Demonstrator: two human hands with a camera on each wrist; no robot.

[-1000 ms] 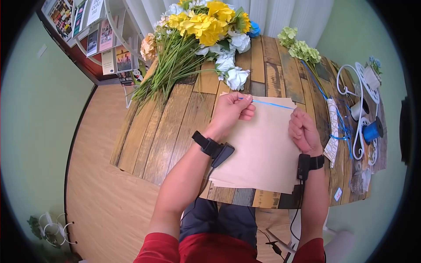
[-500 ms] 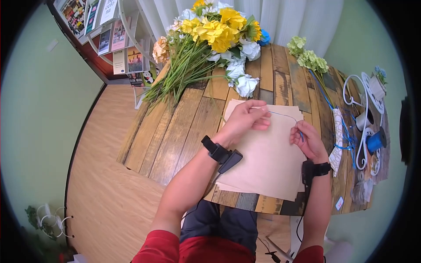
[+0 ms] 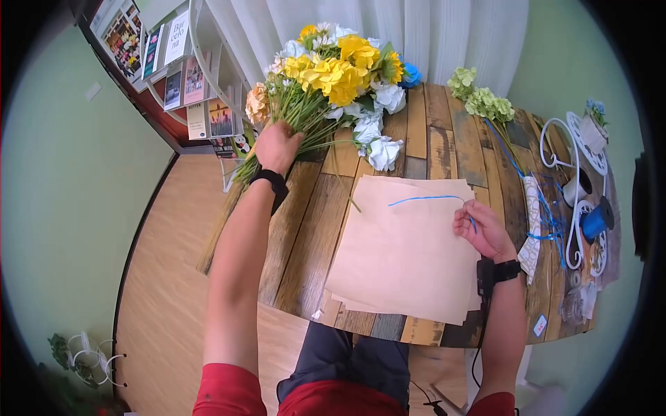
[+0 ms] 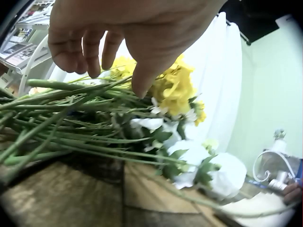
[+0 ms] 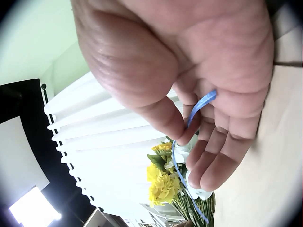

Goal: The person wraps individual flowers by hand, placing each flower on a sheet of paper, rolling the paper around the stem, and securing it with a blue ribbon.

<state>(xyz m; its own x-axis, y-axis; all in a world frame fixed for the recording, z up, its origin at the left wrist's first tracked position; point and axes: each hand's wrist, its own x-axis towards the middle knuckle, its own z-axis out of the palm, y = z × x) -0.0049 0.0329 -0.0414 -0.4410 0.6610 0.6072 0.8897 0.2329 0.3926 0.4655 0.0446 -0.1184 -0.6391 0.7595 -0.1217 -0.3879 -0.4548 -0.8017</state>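
Note:
My left hand (image 3: pixel 276 147) reaches over the green stems (image 4: pixel 71 118) of the flower bunch at the back left. In the left wrist view its thumb and fingers are apart, fingertips right at the upper stems. Yellow blooms (image 3: pixel 333 80) and white roses (image 3: pixel 383 152) top the bunch. Over the right side of the brown paper, my right hand (image 3: pixel 483 227) pinches a thin blue ribbon (image 5: pixel 203 104) between thumb and index finger. One end of the ribbon stretches left above the sheets; a short tail lies across the palm. The brown paper (image 3: pixel 402 256) lies stacked, slightly fanned, before me.
Pale green hydrangeas (image 3: pixel 489 104) lie at the back right, their stems leading to a patterned white wrap (image 3: pixel 531 229). A blue ribbon spool (image 3: pixel 595 220) and white scrolled metal stand (image 3: pixel 572 187) are at the right. A magazine rack (image 3: pixel 201 76) stands beyond the table's left side.
My left hand has let go of the ribbon and moved left and away from me, to the stems. The ribbon, earlier taut between both hands, now hangs from my right hand alone.

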